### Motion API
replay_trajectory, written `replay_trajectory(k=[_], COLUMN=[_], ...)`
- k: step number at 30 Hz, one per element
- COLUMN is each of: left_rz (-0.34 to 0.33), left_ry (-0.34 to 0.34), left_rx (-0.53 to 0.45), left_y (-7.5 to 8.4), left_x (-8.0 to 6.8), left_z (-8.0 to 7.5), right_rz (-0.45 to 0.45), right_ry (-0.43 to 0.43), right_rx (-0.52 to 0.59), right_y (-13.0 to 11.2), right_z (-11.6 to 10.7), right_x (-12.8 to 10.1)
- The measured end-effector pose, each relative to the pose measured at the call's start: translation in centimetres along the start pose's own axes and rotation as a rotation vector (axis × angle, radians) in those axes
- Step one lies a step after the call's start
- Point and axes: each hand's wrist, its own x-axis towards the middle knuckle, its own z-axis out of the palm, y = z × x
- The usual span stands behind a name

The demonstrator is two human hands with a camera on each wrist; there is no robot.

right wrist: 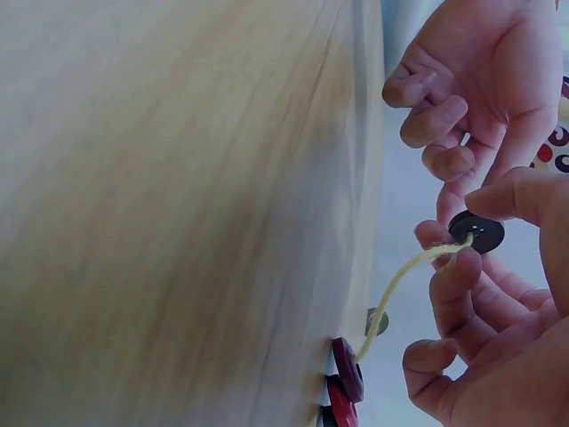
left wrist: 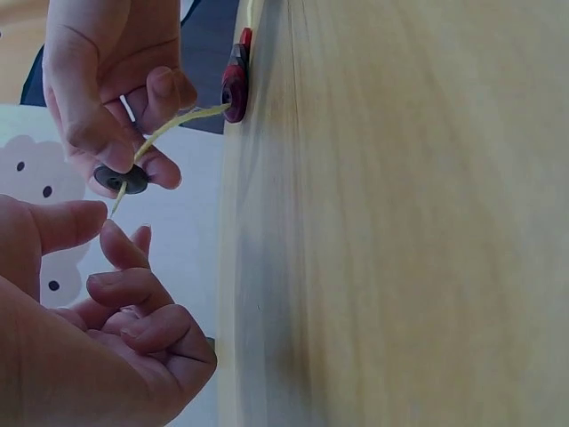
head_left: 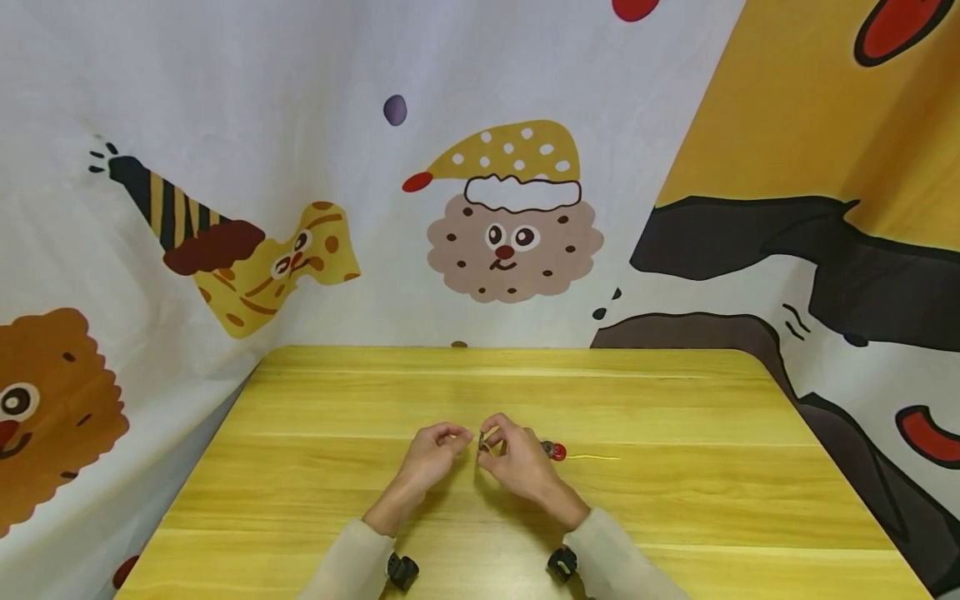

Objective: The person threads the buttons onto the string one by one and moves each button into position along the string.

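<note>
— Nearest us, what do we see first?

— Two pale sleeves at the lower edge of the head view, each with a small black wrist mount. Beyond them our hands meet over the middle of the yellow wooden worktop (head_left: 675,400).

— What is our right hand (head_left: 517,462) doing?

— Its grip pinches a small dark round button (left wrist: 122,179) between thumb and fingertips. The right wrist view shows the same dark button (right wrist: 476,232) held on edge, its holes facing us.

— And the thin yellow string (right wrist: 397,286)?

— It reaches the dark button, and its short free end pokes out below the button in the left wrist view (left wrist: 117,203). From the button it curves down to the worktop, where it meets a cluster of red round buttons (right wrist: 345,378) lying on the wood.

— Our left hand (head_left: 431,454)?

— It holds nothing that we can see. Its fingers are loosely curled, thumb and forefinger just beside the string's free end, close to the right hand but apart from the button.

— Farther out?

— In the head view the red buttons (head_left: 556,451) lie just right of our right hand, and the rest of the string (head_left: 596,457) trails rightward along the worktop. Behind the worktop hangs a white printed cloth backdrop (head_left: 300,125) with cartoon cookie figures.
</note>
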Motion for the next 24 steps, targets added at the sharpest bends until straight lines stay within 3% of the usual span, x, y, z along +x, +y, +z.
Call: replay_trajectory(k=[24], left_rz=[0.056], left_ry=[-0.012], left_rx=[0.015], left_y=[-0.12], left_x=[-0.02], left_z=[0.19], right_rz=[0.005], right_ry=[-0.019], right_rx=[-0.014], right_y=[-0.17], right_z=[-0.09], right_x=[-0.01])
